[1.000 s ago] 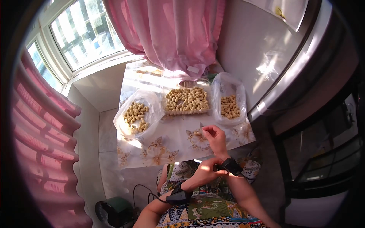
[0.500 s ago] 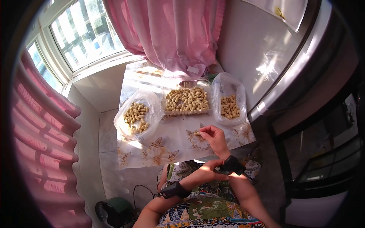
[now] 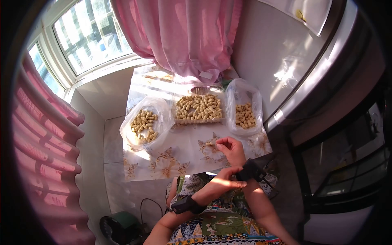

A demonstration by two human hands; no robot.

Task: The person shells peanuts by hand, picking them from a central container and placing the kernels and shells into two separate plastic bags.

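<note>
Three lots of peanuts lie beyond the fingers on the floral tablecloth [image 3: 179, 157]: a clear bag [image 3: 143, 124] out to the left, a clear tray [image 3: 199, 108] straight ahead of the fingertips and a second bag [image 3: 244, 114] ahead and to the right. The only label in sight is a small white tag [image 3: 206, 74] on the pink curtain [image 3: 192, 36], too small to read. The right hand [image 3: 230, 150] hovers low over the near edge of the cloth. Its fingers are curled in, and thumb and forefinger pinch a single peanut [image 3: 210, 143] that sticks out to the left of the fingertips. The peanut's long axis seems to run crosswise, pointing away from the palm towards the left bag, though it is too small to be sure. The left hand [image 3: 226, 179] reaches across below it, fingers stretched out fairly straight and clasping nothing, their tips against the black band [image 3: 253, 170] on the right wrist. A like band [image 3: 185, 204] sits on the left wrist. A second ago the left hand was bunched against that strap. Since then its fingers have straightened along it, while the right hand has kept its pinch on the peanut in nearly the same spot.
</note>
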